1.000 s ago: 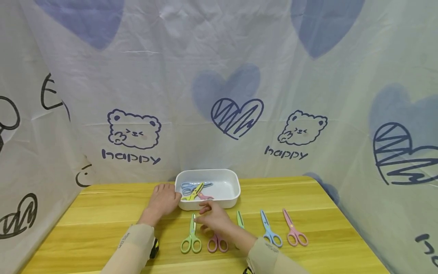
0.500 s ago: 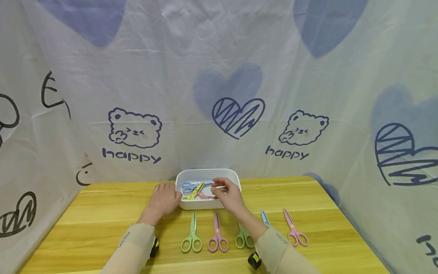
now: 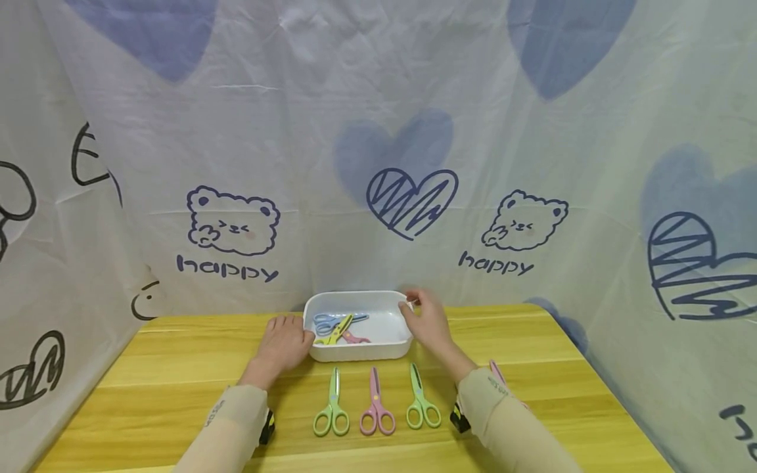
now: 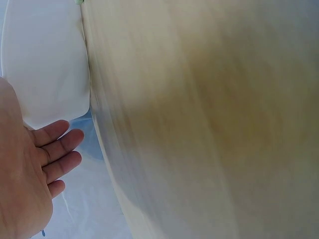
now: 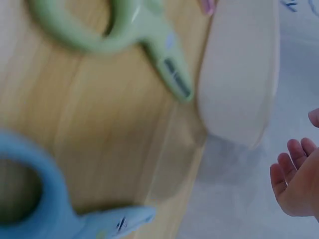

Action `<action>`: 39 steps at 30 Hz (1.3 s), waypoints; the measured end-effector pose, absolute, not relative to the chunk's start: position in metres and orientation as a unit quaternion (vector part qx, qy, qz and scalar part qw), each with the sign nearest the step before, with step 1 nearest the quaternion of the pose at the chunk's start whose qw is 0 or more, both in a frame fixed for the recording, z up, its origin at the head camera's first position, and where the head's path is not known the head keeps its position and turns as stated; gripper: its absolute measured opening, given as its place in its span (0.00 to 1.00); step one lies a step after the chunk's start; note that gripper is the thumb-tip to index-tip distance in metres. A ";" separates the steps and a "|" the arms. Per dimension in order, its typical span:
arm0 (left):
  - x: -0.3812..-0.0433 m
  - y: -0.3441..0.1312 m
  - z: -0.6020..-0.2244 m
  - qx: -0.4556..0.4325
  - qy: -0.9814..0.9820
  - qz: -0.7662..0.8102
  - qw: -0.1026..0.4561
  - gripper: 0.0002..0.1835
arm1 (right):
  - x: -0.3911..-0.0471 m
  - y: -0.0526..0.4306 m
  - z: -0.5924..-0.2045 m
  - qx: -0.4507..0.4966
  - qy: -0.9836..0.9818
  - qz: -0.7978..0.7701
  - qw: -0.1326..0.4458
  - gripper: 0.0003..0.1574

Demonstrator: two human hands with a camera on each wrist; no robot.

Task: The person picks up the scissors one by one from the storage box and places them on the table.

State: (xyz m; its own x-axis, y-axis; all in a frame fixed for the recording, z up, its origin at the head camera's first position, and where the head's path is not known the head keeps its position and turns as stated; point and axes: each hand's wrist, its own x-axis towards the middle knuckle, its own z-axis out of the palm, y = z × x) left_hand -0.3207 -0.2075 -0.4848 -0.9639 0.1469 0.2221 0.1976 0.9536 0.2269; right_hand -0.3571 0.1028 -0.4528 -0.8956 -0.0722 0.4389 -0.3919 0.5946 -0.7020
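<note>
A white plastic bin (image 3: pixel 361 353) stands at the back of the table. Inside lie blue scissors (image 3: pixel 324 324), yellow scissors (image 3: pixel 341 328) and pink scissors (image 3: pixel 353 338). My left hand (image 3: pixel 284 343) holds the bin's left end, thumb over the rim; the left wrist view shows its fingers (image 4: pixel 62 144) extended along the outside. At the right end, my right hand (image 3: pixel 430 323) has its thumb and fingers parted around the rim; the right wrist view shows it holding nothing.
In front of the bin lie green scissors (image 3: pixel 334 397), pink scissors (image 3: pixel 375 397) and more green scissors (image 3: pixel 417 397). Blue scissors (image 5: pixel 55 199) lie farther right, hidden by my right arm in the head view, beside pink scissors (image 3: pixel 497 373). A printed curtain (image 3: pixel 319 197) hangs behind.
My right hand has moved from in front of the bin, across its inside, to the right end. The left hand has stayed at the left end.
</note>
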 end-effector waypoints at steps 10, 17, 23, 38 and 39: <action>-0.322 -0.209 -0.485 -0.087 -0.984 -0.123 0.099 0.23 | -0.368 0.117 -0.466 0.089 -0.945 0.281 0.141 0.28; -0.322 -0.209 -0.488 -0.087 -0.984 -0.121 0.101 0.23 | -0.374 0.122 -0.474 0.103 -0.965 0.223 0.095 0.24; -0.323 -0.208 -0.488 -0.087 -0.984 -0.119 0.101 0.22 | -0.384 0.125 -0.478 0.138 -0.976 0.156 0.058 0.23; -0.326 -0.212 -0.488 -0.080 -0.977 -0.179 0.085 0.28 | -0.393 0.130 -0.480 0.190 -0.976 0.108 0.017 0.33; -0.325 -0.212 -0.487 -0.075 -0.976 -0.184 0.084 0.27 | -0.392 0.130 -0.479 0.190 -0.975 0.110 0.019 0.33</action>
